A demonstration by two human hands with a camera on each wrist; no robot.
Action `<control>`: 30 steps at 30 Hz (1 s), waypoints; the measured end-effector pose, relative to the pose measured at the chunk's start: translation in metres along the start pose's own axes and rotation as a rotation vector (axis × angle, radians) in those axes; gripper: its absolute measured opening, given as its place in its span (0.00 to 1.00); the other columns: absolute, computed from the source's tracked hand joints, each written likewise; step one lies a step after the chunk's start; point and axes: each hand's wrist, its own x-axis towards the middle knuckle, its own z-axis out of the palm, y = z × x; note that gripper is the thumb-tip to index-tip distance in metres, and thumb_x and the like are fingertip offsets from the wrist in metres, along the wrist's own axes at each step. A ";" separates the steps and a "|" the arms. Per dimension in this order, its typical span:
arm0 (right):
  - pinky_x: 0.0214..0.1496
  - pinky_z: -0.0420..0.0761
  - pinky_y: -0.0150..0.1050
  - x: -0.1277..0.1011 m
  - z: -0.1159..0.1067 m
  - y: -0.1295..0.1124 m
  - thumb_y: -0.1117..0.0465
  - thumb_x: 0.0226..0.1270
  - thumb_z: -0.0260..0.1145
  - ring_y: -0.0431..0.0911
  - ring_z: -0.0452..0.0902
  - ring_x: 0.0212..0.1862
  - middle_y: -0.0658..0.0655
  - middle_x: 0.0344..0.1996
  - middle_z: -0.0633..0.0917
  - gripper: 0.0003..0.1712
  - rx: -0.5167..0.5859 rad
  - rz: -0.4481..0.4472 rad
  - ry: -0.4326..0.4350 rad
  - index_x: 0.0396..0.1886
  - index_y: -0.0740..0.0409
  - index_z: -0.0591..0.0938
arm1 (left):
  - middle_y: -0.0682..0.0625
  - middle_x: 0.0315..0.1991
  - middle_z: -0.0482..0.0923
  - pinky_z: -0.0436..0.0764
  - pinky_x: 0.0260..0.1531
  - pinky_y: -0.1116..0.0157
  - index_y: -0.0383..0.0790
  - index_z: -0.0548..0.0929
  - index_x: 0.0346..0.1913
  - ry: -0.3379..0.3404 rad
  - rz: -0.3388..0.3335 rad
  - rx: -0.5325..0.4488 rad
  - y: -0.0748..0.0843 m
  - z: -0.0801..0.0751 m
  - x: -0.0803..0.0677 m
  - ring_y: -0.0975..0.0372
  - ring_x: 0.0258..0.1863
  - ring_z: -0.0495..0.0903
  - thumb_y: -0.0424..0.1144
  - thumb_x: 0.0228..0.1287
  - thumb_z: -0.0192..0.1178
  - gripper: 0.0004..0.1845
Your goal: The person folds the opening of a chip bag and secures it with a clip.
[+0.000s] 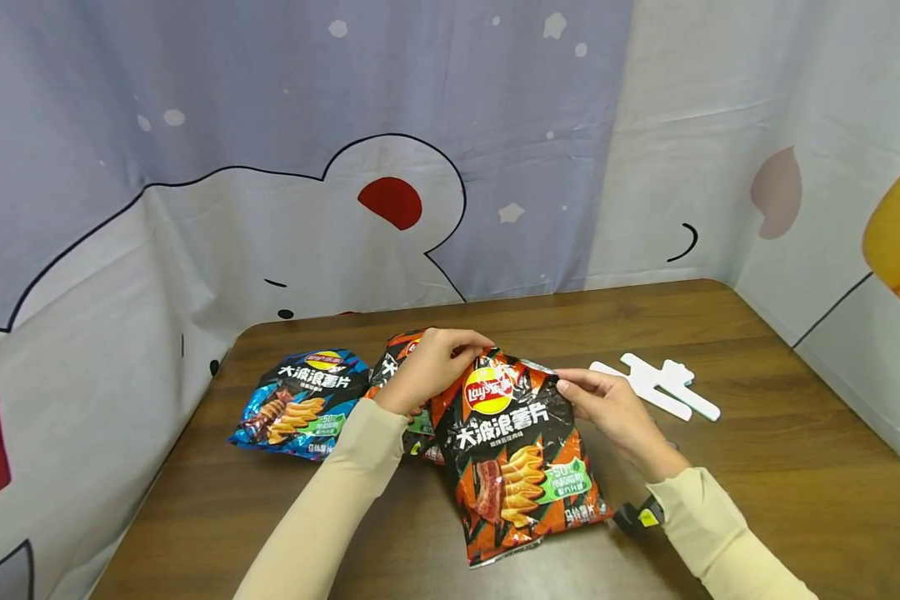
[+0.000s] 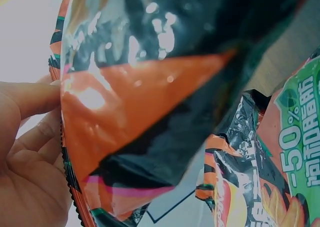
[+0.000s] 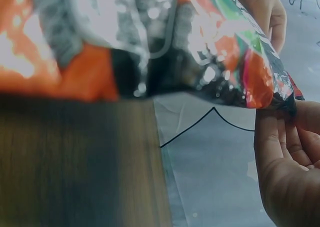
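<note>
While both hands pinch its top corners, the orange bag [image 1: 521, 450] stands tilted on the table [image 1: 757, 475] in the head view, left hand [image 1: 427, 367], right hand [image 1: 611, 408], blue bag [image 1: 300, 404] further left. Left-wrist view: fingers [image 2: 30, 99] grip the bag's edge. Right-wrist view: fingertips [image 3: 272, 132] pinch its corner.

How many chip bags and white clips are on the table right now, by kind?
Orange-black chip bags: 2, held bag and another behind the left hand
Blue chip bag: 1
White sealing clips: 2, as far as I can tell
Total: 5
</note>
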 end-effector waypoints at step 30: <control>0.45 0.82 0.34 -0.002 0.001 0.001 0.59 0.68 0.63 0.36 0.83 0.43 0.42 0.40 0.86 0.26 -0.032 -0.043 0.017 0.58 0.76 0.75 | 0.51 0.49 0.84 0.65 0.24 0.72 0.48 0.85 0.54 -0.010 0.072 -0.027 0.004 -0.003 0.000 0.67 0.14 0.57 0.30 0.70 0.53 0.16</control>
